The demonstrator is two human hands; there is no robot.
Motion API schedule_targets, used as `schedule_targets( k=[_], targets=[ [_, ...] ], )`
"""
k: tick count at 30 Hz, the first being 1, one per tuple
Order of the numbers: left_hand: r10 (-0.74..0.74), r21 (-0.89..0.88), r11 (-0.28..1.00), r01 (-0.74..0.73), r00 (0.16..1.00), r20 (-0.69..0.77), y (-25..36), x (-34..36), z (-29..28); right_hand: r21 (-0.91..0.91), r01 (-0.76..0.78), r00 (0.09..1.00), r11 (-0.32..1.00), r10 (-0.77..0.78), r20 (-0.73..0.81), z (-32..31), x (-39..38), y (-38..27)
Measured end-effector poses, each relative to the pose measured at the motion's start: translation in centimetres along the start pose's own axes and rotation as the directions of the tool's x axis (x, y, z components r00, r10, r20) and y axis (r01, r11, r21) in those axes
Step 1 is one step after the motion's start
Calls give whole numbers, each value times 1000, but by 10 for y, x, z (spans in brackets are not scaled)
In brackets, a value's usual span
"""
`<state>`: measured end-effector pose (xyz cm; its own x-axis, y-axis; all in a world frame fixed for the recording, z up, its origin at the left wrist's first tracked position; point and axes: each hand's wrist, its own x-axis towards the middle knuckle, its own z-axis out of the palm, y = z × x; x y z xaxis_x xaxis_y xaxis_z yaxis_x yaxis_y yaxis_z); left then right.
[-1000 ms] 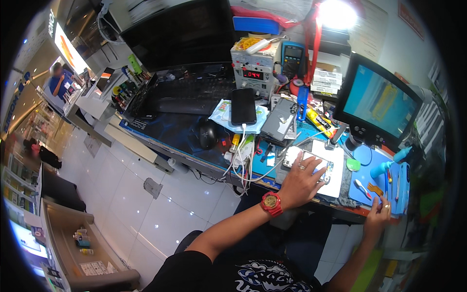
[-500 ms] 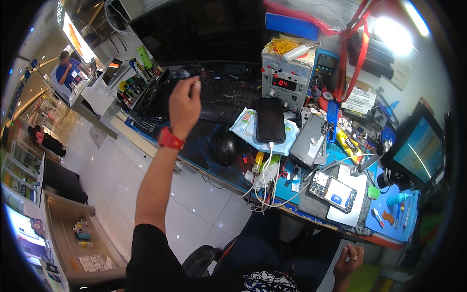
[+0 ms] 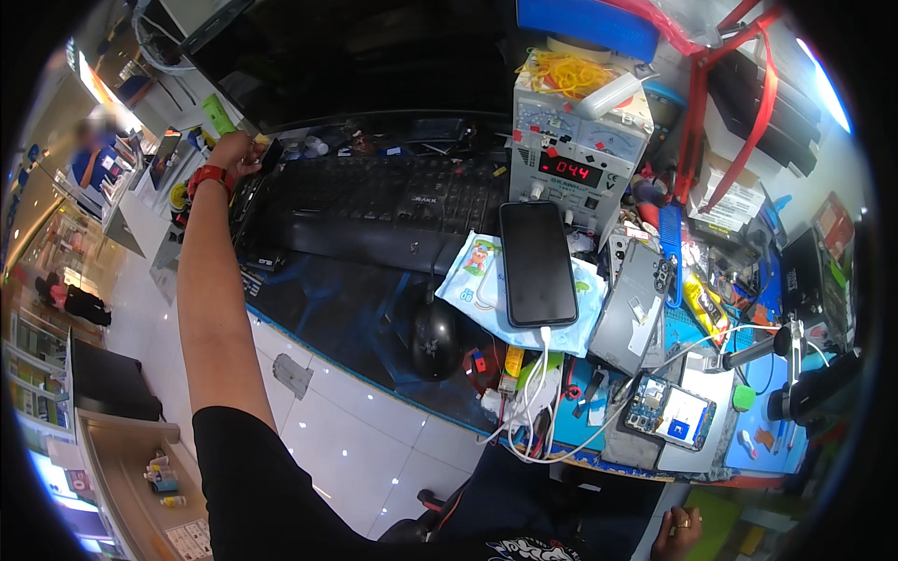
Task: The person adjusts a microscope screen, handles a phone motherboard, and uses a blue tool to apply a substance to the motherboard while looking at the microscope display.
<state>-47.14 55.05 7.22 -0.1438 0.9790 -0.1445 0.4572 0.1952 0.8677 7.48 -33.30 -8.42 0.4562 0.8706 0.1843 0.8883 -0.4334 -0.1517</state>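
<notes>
My left arm, with a red watch point(image 3: 211, 178) on the wrist, stretches to the far left of the bench. My left hand point(image 3: 236, 152) has its fingers closed at the end of a dark rack point(image 3: 251, 198) beside the keyboard; what is in them, if anything, is hidden. My right hand point(image 3: 680, 533) hangs low by the bench's front edge, fingers loosely curled, a ring on one, nothing seen in it. A black phone point(image 3: 539, 266) with a white cable plugged in lies on a light blue wipes packet point(image 3: 472, 285). An opened phone point(image 3: 670, 411) lies nearer me on the right.
A black keyboard point(image 3: 374, 201) and mouse point(image 3: 435, 338) occupy the bench's left half below a dark monitor point(image 3: 346, 65). Behind the phone stands a power supply point(image 3: 582, 140) with red digits. White cables point(image 3: 538, 397) loop over the front edge. A person in blue point(image 3: 94, 168) stands beyond.
My left hand has moved from above the keyboard to the rack at the far left. The view has shifted, and my right hand sits lower in it.
</notes>
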Motion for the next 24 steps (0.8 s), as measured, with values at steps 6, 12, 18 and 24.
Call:
schedule_targets(
  k=[6,12,18,24],
  targets=[
    [-59,-194,979,63,998,26,-3,10,8,-58,-27,997,998,32,75,-8,9,-13],
    [-56,-284,958,48,998,-20,10,9,31,-34,-41,991,999,45,128,-15,20,-28],
    [-102,-335,939,81,994,-48,4,29,33,35,-91,971,995,81,226,-15,21,-35],
    [-142,-272,958,89,973,-182,-8,55,32,76,-37,980,996,21,199,-12,34,-46]
  ],
)
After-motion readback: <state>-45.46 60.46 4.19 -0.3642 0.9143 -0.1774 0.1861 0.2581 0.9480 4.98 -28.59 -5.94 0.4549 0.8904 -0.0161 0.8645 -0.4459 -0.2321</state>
